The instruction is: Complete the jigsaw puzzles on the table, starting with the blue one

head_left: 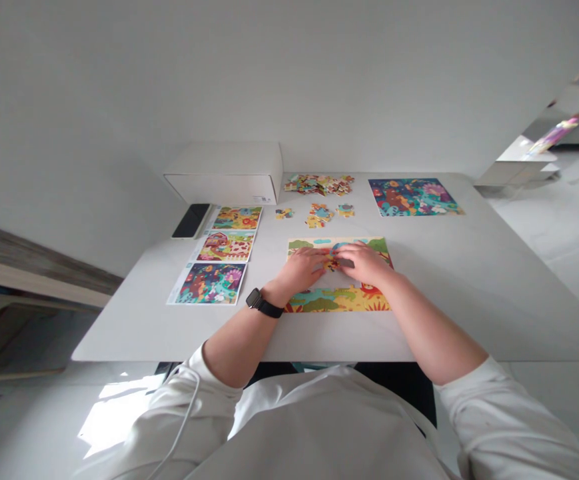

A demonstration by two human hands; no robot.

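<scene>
White surface (pixel 449 287) fills the middle of my view against a pale wall, with a white cardboard box (pixel 224 175) at its far edge and a black phone (pixel 192 221) lying just beside the box. Three printed picture cards (pixel 214 257) run in a column down the left side, and a larger picture sheet (pixel 412 197) lies flat at the far right. Directly in front of me is the partly built jigsaw puzzle (pixel 336 300). Its top band of trees and sky and its bottom band of green bushes and orange shapes look joined up, while a wide gap across the middle shows bare surface. My left hand (pixel 302 269) and right hand (pixel 364 262) are both over that gap, fingers curved down and nearly meeting on a small cluster of pieces (pixel 332 262). They aren't clenched, but I can't tell whether either one is pinching a piece. Still unplaced are a loose heap of jigsaw pieces (pixel 319 185) near the far edge and three smaller clumps of pieces (pixel 319 215) just nearer to me.
</scene>
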